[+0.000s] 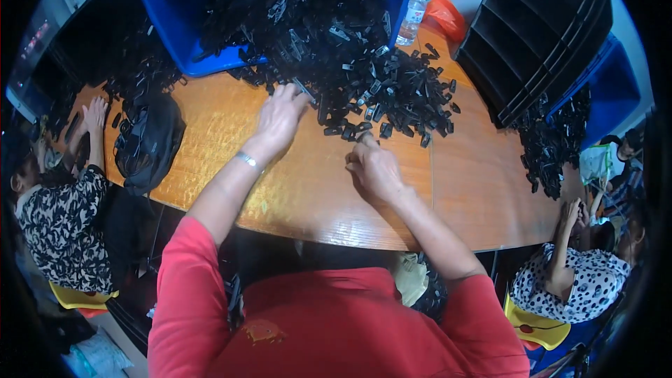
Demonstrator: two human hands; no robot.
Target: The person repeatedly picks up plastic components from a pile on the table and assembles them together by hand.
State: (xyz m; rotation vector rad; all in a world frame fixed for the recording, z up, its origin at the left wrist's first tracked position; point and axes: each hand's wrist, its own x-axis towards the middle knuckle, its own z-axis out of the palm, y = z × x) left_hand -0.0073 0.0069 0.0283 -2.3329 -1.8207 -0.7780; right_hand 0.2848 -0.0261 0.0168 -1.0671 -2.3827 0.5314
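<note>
red shirt [315, 322] nearest, left hand [280, 115] reaches palm-down, right hand [376, 168] curls beside black pieces [399, 91], each grip's hold unclear.

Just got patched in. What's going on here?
A person in red sits at a wooden table, both hands at the near edge of a pile of small black pieces spilling from a blue bin. The left hand is at the pile's left side, the right hand at its front; whether either grips a piece is unclear. Other people sit to the left and right.
</note>
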